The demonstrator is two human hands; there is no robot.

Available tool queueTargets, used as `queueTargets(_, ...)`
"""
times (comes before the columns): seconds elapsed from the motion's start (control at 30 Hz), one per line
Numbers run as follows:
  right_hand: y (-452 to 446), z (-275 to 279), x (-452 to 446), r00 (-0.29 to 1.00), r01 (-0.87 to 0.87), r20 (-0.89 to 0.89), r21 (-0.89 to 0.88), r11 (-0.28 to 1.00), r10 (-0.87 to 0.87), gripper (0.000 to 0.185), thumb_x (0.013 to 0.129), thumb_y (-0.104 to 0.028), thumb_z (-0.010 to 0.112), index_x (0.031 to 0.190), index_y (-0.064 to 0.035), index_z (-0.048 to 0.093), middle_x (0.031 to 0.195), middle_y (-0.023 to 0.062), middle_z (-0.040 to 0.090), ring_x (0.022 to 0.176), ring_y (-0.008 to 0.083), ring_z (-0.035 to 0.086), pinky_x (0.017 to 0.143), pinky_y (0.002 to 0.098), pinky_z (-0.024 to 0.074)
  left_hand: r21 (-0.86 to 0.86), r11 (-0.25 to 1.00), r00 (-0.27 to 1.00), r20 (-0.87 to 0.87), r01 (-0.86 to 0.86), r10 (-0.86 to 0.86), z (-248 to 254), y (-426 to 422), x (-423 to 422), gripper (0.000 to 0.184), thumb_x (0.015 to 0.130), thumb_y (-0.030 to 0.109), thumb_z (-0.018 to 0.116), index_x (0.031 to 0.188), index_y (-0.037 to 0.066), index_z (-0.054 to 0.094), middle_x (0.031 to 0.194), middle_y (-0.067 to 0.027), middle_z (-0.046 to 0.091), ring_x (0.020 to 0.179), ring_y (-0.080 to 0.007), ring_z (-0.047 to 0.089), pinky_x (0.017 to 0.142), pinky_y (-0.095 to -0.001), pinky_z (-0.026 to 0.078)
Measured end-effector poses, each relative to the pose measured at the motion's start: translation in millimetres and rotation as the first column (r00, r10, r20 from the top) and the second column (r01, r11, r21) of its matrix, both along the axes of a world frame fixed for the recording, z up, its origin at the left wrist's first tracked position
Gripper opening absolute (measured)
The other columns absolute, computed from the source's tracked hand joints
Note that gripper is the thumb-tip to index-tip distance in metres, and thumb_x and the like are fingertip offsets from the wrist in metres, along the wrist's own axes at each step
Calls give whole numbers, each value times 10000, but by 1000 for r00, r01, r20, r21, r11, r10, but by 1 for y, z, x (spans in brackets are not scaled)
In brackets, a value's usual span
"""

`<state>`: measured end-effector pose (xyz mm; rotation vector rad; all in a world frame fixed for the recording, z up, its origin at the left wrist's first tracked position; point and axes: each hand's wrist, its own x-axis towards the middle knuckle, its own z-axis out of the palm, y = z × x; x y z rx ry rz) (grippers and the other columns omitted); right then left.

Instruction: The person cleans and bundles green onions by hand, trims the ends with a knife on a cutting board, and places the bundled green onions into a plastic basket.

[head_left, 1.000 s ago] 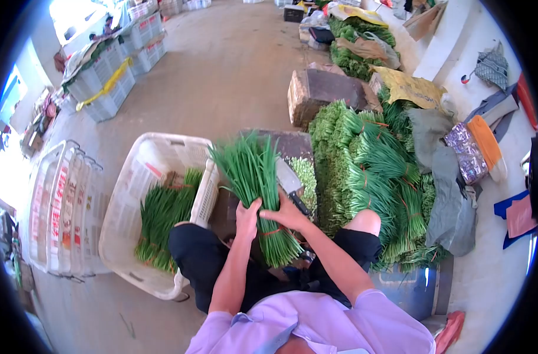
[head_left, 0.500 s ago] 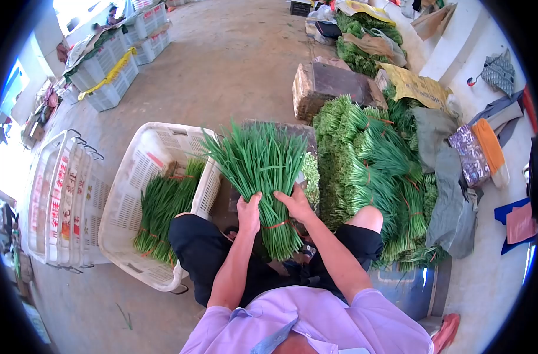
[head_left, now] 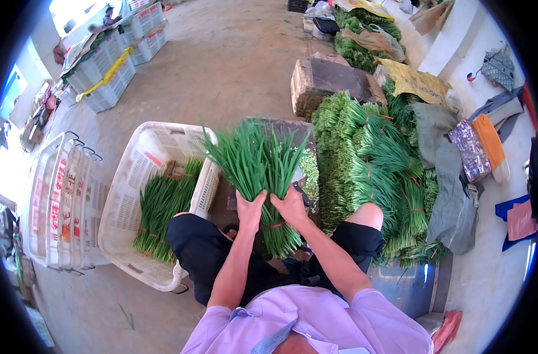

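Note:
A bundle of long green stalks [head_left: 262, 159], tied low down with a red band, stands upright between my knees with its leaves fanned out at the top. My left hand [head_left: 251, 207] is wrapped round its left side and my right hand [head_left: 289, 203] round its right side, thumbs towards each other. Behind the bundle is a dark board [head_left: 280, 125] with pale cut bits [head_left: 309, 171] on it. A dark knife handle [head_left: 303, 193] shows beside my right hand. More tied bundles [head_left: 165, 206] lie in a white crate [head_left: 121, 227] at my left.
Stacked crates [head_left: 62, 203] stand at the far left. A large pile of tied green bundles [head_left: 381, 171] lies at my right, with a box [head_left: 328, 82] behind it and cloths [head_left: 452, 200] beside it. Further crates [head_left: 106, 71] and people are at the back left.
The bundle spread wider between my hands, then its leafy top parted slightly in the middle. My hands have come closer together since half a second ago.

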<state>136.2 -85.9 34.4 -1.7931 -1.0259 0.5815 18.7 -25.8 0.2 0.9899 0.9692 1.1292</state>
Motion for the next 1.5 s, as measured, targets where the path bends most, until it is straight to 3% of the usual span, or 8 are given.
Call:
queueTargets(0.27, 1, -25, 31, 830, 2, -552, 157, 988, 86, 401, 871, -7, 684, 1260, 11, 590, 1138, 68, 677, 1008, 183, 646, 922, 340, 509, -209, 974, 922, 387, 83, 5, -15, 6, -9, 322, 879, 10, 672, 1195, -21, 622, 1137, -63, 676, 1000, -175, 645, 896, -337, 507)
queueTargets(0.47, 5, -33, 38, 911, -83, -397, 78, 994, 107, 402, 871, -20, 697, 1255, 29, 588, 1155, 99, 684, 1007, 195, 659, 921, 349, 519, -227, 965, 922, 386, 134, -37, -10, 7, -9, 356, 888, 29, 680, 1234, -20, 609, 1182, -79, 671, 1040, -195, 646, 926, -355, 509)
queueTargets(0.73, 7, -19, 37, 807, -98, -566, 148, 984, 166, 600, 849, -66, 759, 1372, 19, 477, 1220, 142, 661, 1061, 218, 656, 959, 375, 517, -258, 958, 892, 452, 128, 3, -9, 4, -8, 368, 913, 67, 674, 1259, -25, 591, 1220, -85, 659, 1076, -205, 639, 953, -368, 501)
queueTargets(0.83, 5, -10, 34, 968, -31, -248, 13, 999, 33, 711, 840, -111, 786, 1430, 12, 408, 1221, 178, 644, 1094, 252, 643, 997, 390, 495, -264, 960, 914, 404, 92, 24, -10, 4, -6, 342, 915, 66, 673, 1238, -27, 606, 1198, -82, 667, 1059, -197, 642, 943, -361, 500)
queueTargets(0.9, -1, 7, 26, 925, 140, 327, 182, 973, -194, 832, 801, -217, 836, 1445, 23, 368, 1118, 232, 654, 1044, 372, 654, 965, 455, 502, -231, 972, 930, 365, 39, 49, -12, 2, -6, 318, 918, 70, 673, 1214, -31, 617, 1165, -74, 674, 1028, -179, 640, 919, -347, 500)
queueTargets(0.97, -3, 27, 17, 911, 194, 302, 286, 939, -280, 601, 821, -182, 807, 1317, 7, 524, 1002, 190, 670, 948, 357, 668, 904, 450, 521, -230, 973, 942, 333, 26, 54, -14, 3, -6, 308, 921, 68, 669, 1208, -31, 619, 1148, -70, 675, 1003, -171, 639, 898, -339, 502)
queueTargets(1.07, 2, 31, 3, 911, -292, 376, 297, 909, 170, 53, 876, -66, 695, 898, -25, 669, 844, 136, 666, 773, 352, 645, 739, 445, 529, -236, 972, 958, 281, 20, 49, -16, 3, -5, 286, 927, 64, 659, 1195, -29, 623, 1116, -64, 677, 953, -159, 636, 854, -324, 507)
queueTargets(1.5, 11, 19, -6, 859, -170, 467, -125, 978, 209, 134, 805, -158, 670, 802, -29, 633, 823, 171, 663, 773, 379, 660, 712, 473, 550, -209, 977, 969, 231, -33, 83, -15, 3, -3, 227, 930, 57, 645, 1144, -18, 652, 1033, -39, 691, 884, -140, 631, 784, -305, 504)
